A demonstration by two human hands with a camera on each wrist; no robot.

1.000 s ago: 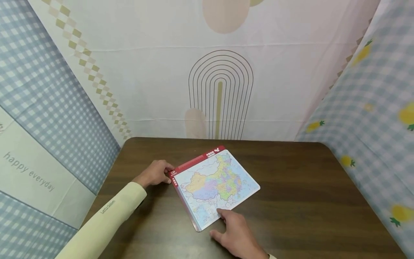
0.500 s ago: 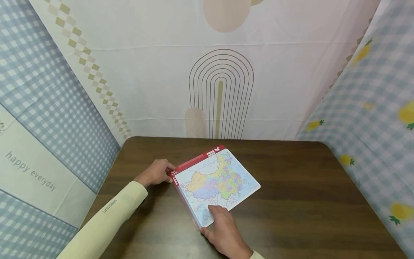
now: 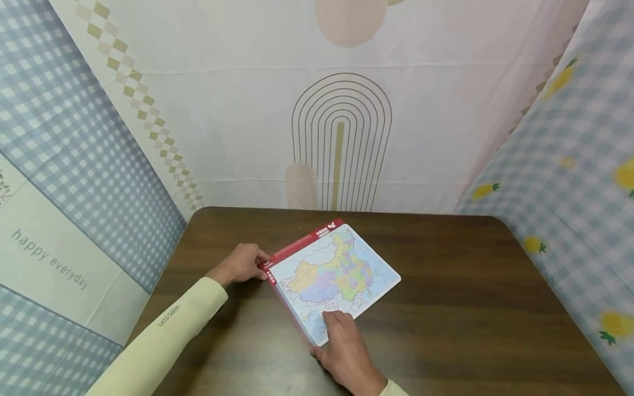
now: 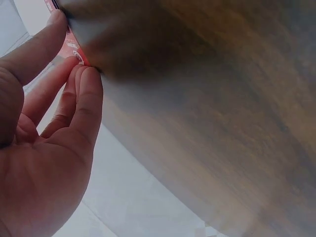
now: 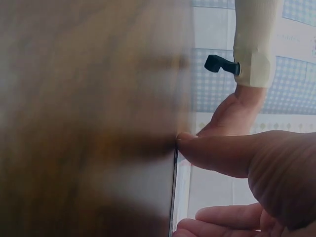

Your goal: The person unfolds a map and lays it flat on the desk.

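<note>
A flat map board [image 3: 317, 280] with a red border along its far and left sides lies turned at an angle on the brown table [image 3: 460, 308]. At its left corner, my left hand [image 3: 242, 263] grips the red border; the left wrist view shows thumb and fingertips on the corner's edges. My right hand [image 3: 346, 352] holds the near corner, the thumb at the tip of the corner and the fingers over the map's lower right edge. In the right wrist view the right thumb [image 5: 212, 150] presses against the board's thin edge [image 5: 174, 197].
A white patterned cloth [image 3: 238, 126] hangs behind the table's far edge. Blue checked cloths close in the left side [image 3: 99, 132] and the right side [image 3: 584, 220]. Bare wood stretches to the right of the board.
My right hand has moved left along the board's near edge, and its thumb has come from the tabletop onto the near corner. The left hand stays at the left corner.
</note>
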